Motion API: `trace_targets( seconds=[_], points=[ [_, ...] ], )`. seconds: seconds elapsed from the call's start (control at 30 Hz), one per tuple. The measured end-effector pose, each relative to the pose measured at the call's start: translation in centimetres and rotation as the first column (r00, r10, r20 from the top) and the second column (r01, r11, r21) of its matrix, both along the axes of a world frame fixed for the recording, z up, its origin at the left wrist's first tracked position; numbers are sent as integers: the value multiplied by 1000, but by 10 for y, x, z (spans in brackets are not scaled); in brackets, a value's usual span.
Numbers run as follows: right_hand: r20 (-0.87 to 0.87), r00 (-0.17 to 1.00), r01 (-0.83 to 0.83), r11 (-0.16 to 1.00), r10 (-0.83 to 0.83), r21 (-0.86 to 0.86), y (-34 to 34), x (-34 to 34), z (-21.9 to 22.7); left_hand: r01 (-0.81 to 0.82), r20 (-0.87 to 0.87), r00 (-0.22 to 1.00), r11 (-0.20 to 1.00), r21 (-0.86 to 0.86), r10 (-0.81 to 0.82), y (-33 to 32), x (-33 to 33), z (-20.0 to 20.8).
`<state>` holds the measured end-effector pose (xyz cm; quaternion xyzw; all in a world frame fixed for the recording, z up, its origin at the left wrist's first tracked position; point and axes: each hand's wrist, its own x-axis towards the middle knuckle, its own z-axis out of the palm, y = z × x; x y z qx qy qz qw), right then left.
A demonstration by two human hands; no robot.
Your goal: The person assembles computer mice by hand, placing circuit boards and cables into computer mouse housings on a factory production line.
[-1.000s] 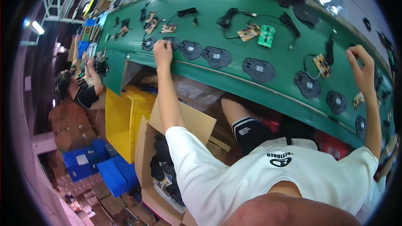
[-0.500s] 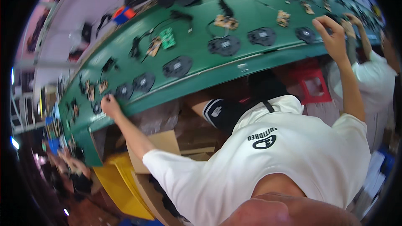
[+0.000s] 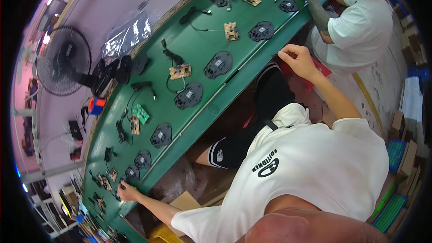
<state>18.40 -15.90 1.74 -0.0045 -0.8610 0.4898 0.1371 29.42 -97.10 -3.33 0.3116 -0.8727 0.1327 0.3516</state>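
At the near-left end of the green conveyor belt (image 3: 204, 67), my left hand (image 3: 128, 192) has its fingers bent together at a small dark part. What they grip, if anything, is too small to make out. Beside it lies a black computer-mouse base (image 3: 132, 172), with another mouse base (image 3: 142, 159) just beyond. My right hand (image 3: 300, 62) is raised near the belt's front edge, fingers loosely curled, thumb and forefinger apart, nothing visible between them. Farther along the belt are a mouse base (image 3: 218, 65) and a tan circuit board (image 3: 231, 31) with a black cable.
Several more bases, boards and coiled cables line the belt, including a green board (image 3: 141, 113). A co-worker (image 3: 360, 22) handles parts at the far right. Behind the belt stand a black fan (image 3: 64, 60) and an orange-and-blue tape roll (image 3: 96, 105). A cardboard box (image 3: 185, 201) sits below.
The view has turned, so the belt now slants more steeply and the co-worker shows more fully. My right hand has come lower, toward the belt's front edge; my left stays at the left end.
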Motion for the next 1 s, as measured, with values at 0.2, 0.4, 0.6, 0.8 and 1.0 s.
trace_targets(
  seconds=[0.2, 0.4, 0.6, 0.8, 1.0],
  points=[
    [-263, 962, 175, 913, -79, 368, 20, -39, -26, 59, -430, 902, 997, 53, -31, 75, -19, 36],
    [-162, 979, 191, 842, -125, 504, -5, -94, -41, 629, -288, 774, 732, 260, -563, 332, -97, 67],
    [-69, 995, 95, 910, -73, 404, -3, -118, -37, 854, -235, 451, 340, 393, -861, 496, -140, 41],
    [8, 1000, -7, 889, 3, 457, 15, -129, -21, 858, -374, 416, 221, 464, -829, 536, -183, 48],
    [-54, 911, -327, 795, 410, 511, 5, -157, 10, 876, -106, 310, 240, 419, -945, 554, -277, 77]
  ],
)
